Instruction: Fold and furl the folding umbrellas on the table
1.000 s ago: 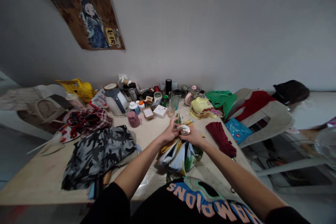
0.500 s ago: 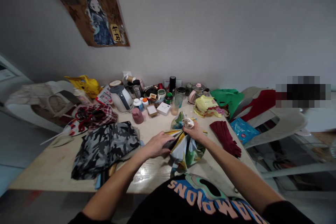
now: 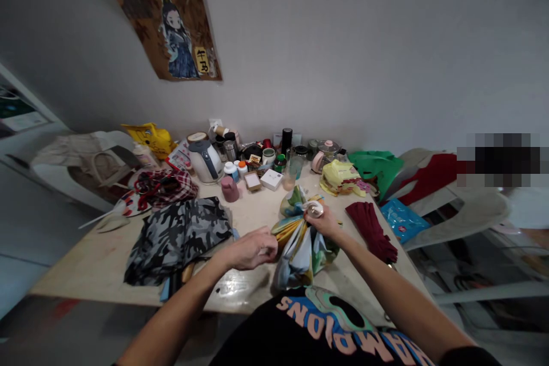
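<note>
A patterned umbrella [image 3: 295, 249] in yellow, white, green and blue stands loosely gathered near the table's front, its cloth hanging in folds. My right hand [image 3: 325, 222] is wrapped round its upper part, where a shiny pale end shows above the fist. At the left side of the cloth, my left hand [image 3: 256, 247] has its fingers curled together and pinches the edge of a fold; the fingertips are partly hidden. To the left lies a grey camouflage umbrella [image 3: 184, 234], spread loosely. A folded burgundy umbrella [image 3: 371, 233] lies on the right.
Along the wall stand a white kettle [image 3: 205, 161], a pink cup [image 3: 230, 189], a white box [image 3: 271, 179], a glass teapot [image 3: 328, 151] and several bottles. A yellow package [image 3: 342, 177] and a blue packet [image 3: 404, 221] are at the right. Chairs flank the table [image 3: 86, 257].
My left hand has closed its fingers at the cloth's left edge, and the folds hang fuller below. My right hand keeps its hold. The view has shifted slightly left.
</note>
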